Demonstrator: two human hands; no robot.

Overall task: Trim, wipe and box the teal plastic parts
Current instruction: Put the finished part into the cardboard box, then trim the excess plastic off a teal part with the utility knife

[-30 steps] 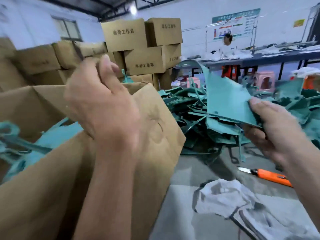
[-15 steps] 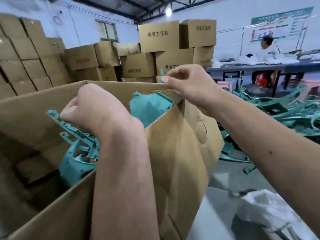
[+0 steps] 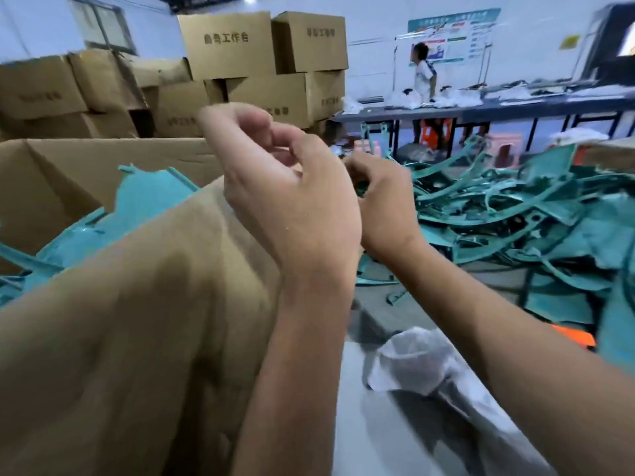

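Here the open cardboard box [image 3: 103, 173] anchors everything. Boxed teal parts [image 3: 144, 201] lie inside it, and to its right a loose pile of teal parts [image 3: 515, 214] sprawls over the grey table [image 3: 371, 424]. Above the box's right wall the left hand [image 3: 292, 197] hangs with fingers curled, gripping nothing; the right hand [image 3: 385, 204] just beside it is curled too, though whether it pinches anything I cannot tell. A crumpled white cloth [image 3: 412, 362] lies below. Behind the box, stacked cartons [image 3: 261, 60] line the pale wall.
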